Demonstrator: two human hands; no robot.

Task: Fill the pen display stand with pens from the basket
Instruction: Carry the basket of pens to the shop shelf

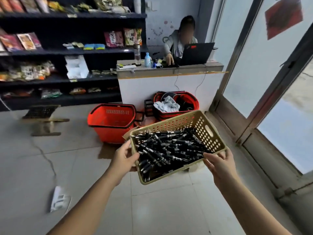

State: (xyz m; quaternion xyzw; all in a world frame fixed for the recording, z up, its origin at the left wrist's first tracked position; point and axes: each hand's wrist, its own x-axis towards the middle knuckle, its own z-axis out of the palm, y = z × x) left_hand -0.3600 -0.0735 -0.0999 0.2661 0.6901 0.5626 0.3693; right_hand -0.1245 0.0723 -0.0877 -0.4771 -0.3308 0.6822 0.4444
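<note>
A beige perforated plastic basket (205, 126) hangs in the air above the tiled floor, tilted down toward me. Several black pens (167, 146) lie heaped inside it. My left hand (124, 157) grips the basket's left rim, thumb over the edge. My right hand (218, 162) grips the near right rim, with the thumb lying over the pens. No pen display stand is in view.
Red shopping baskets (110, 122) stand on the floor straight ahead, one stack holding cloth (166, 104). Behind them is a white counter (169, 87) with a seated person at a laptop. Dark snack shelves (59, 53) fill the left; a glass door (271, 78) stands right. A white power strip (58, 199) lies lower left.
</note>
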